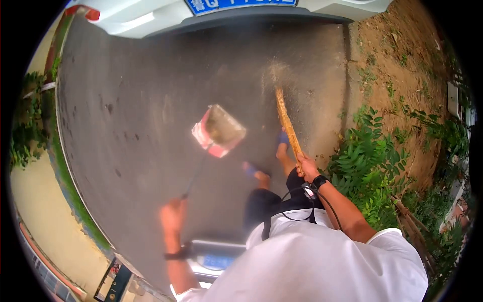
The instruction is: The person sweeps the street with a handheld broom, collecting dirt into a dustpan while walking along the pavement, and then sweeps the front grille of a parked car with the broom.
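Note:
My right hand (307, 167) is wrapped round the upper end of a straw broom (286, 118), whose bristles reach forward and blur over the pavement. On the left, my left hand (172, 215), smeared by motion, grips the thin handle of a dustpan (219, 132). The dustpan is red and whitish, with something brownish inside, and appears in front of my left hand at the middle of the view. Dust or fine debris (302, 95) lies on the ground beside the broom's tip.
A white car (151, 20) with a blue plate stands ahead; another vehicle (201, 247) is behind at lower left. Green plants (370, 166) and bare soil (402, 65) border the right side. A kerb and cream wall (45, 216) run along the left. My feet are on the pavement.

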Demonstrator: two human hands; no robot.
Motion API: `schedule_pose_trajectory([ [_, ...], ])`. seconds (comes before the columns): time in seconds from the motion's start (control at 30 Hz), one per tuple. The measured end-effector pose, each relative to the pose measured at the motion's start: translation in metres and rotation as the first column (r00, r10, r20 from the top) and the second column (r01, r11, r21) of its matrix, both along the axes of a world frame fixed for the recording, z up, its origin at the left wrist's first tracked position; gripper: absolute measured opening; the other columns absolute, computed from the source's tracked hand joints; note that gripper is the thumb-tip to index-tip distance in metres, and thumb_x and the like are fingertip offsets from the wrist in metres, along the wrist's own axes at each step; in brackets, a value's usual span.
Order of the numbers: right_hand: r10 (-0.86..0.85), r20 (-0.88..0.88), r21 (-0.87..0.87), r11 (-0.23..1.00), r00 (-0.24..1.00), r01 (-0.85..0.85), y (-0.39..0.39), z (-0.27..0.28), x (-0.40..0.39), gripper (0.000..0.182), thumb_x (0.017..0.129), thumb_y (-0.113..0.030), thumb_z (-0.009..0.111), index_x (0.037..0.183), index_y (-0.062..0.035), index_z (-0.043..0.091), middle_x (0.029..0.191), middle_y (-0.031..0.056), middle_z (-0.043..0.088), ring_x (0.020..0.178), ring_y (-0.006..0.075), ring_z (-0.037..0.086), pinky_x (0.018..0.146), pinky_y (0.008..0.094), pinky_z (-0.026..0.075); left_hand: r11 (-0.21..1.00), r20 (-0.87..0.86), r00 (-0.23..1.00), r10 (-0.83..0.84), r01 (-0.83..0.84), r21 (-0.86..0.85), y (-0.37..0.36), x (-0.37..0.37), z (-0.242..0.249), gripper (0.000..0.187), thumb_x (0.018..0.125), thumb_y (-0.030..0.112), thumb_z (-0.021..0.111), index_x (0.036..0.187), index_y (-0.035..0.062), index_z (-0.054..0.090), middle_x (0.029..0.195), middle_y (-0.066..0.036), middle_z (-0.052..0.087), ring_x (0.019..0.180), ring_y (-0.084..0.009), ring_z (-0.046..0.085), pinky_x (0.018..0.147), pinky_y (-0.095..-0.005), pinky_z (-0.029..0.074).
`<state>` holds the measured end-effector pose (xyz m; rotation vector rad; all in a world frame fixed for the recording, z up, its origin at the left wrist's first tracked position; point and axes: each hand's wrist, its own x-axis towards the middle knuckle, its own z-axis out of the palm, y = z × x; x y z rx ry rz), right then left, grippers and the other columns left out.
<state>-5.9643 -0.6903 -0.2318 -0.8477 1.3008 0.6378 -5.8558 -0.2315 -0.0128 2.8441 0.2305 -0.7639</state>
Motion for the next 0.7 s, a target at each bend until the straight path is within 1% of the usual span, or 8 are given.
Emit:
schedule_pose_trajectory([
  [0.1,0.059,0.019,-0.154,0.986,0.998,-0.055,0.046,-0.013,-0.005,0.024,0.098,-0.036,0.057,0.114,-0.0197,0.054,0.07,0.0021,0.05,0.047,0.0117,0.045,0.037,0.0243,0.034,0.997,-0.027,0.999,-0.031,0.033,0.064,0.027,-0.032,-0.015,0.036,0.086,0.034,0.067,0.073,0.0006,0.064,0.058,-0.018,0.056,0.055,-0.0364,0.055,0.056,-0.0427,0.045],
  [0.2,-0.241,-0.119,0.212,0.942,0.963,0.262,0.087,-0.072,-0.033,0.015,0.098,-0.026,0.057,0.111,-0.0179,0.058,0.069,0.0018,0.053,0.045,0.0139,0.045,0.037,0.0281,0.036,0.992,-0.08,0.997,0.017,-0.007,0.126,0.05,-0.06,-0.025,0.035,0.086,0.034,0.067,0.073,0.0018,0.066,0.061,-0.019,0.059,0.06,-0.0395,0.058,0.058,-0.0448,0.047],
  [0.27,-0.188,-0.146,0.271,0.937,0.971,0.222,0.143,-0.123,-0.062,0.015,0.096,-0.023,0.057,0.109,-0.0163,0.056,0.069,0.0031,0.053,0.044,0.0158,0.045,0.037,0.0294,0.036,0.988,-0.093,0.995,0.039,-0.024,0.155,0.069,-0.08,-0.033,0.034,0.086,0.034,0.067,0.073,0.0023,0.066,0.062,-0.019,0.06,0.062,-0.0406,0.06,0.059,-0.0458,0.048],
  [0.33,0.216,-0.039,0.137,0.968,0.975,-0.209,0.203,-0.084,-0.049,0.015,0.095,-0.022,0.057,0.107,-0.0135,0.054,0.069,0.004,0.053,0.044,0.0157,0.046,0.036,0.0282,0.035,0.988,-0.079,0.997,0.017,-0.004,0.157,0.085,-0.101,-0.048,0.034,0.086,0.034,0.067,0.072,0.0027,0.065,0.063,-0.019,0.061,0.064,-0.0409,0.06,0.06,-0.0464,0.049],
  [0.37,0.226,-0.032,0.18,0.96,0.974,-0.217,0.223,-0.064,-0.046,0.016,0.095,-0.025,0.057,0.106,-0.0126,0.056,0.069,0.0038,0.053,0.045,0.0145,0.046,0.036,0.0273,0.035,0.987,-0.101,0.992,-0.071,0.084,0.138,0.094,-0.11,-0.055,0.035,0.089,0.04,0.06,0.087,0.0081,0.075,0.069,-0.018,0.066,0.061,-0.0377,0.064,0.056,-0.0479,0.05],
  [0.43,0.244,-0.004,0.256,0.938,0.97,-0.234,0.25,-0.027,-0.043,0.02,0.097,-0.03,0.057,0.104,-0.0109,0.059,0.07,0.0033,0.053,0.046,0.0121,0.046,0.035,0.0255,0.033,0.994,-0.096,0.995,-0.014,0.024,0.106,0.1,-0.124,-0.058,0.034,0.089,0.039,0.06,0.087,0.0079,0.075,0.07,-0.019,0.067,0.062,-0.0379,0.065,0.057,-0.0478,0.051],
  [0.6,0.594,0.124,0.043,0.797,0.795,-0.602,0.267,0.031,-0.026,0.031,0.096,-0.026,0.06,0.123,-0.0113,0.06,0.069,0.0008,0.054,0.046,0.0081,0.045,0.035,0.0242,0.033,0.977,-0.014,0.98,0.201,-0.199,0.079,0.133,-0.167,-0.065,0.035,0.086,0.032,0.067,0.071,0.0012,0.064,0.062,-0.02,0.06,0.064,-0.0424,0.06,0.06,-0.0466,0.049],
  [0.7,0.727,0.109,-0.219,0.682,0.678,-0.697,0.242,0.039,0.013,0.033,0.095,-0.027,0.06,0.125,-0.0127,0.06,0.066,-0.0008,0.054,0.044,0.0077,0.043,0.035,0.0257,0.034,0.925,-0.105,0.919,0.38,-0.378,0.039,0.137,-0.179,-0.052,0.037,0.089,0.04,0.059,0.086,0.0064,0.074,0.076,-0.02,0.068,0.073,-0.0418,0.066,0.066,-0.0497,0.052],
])
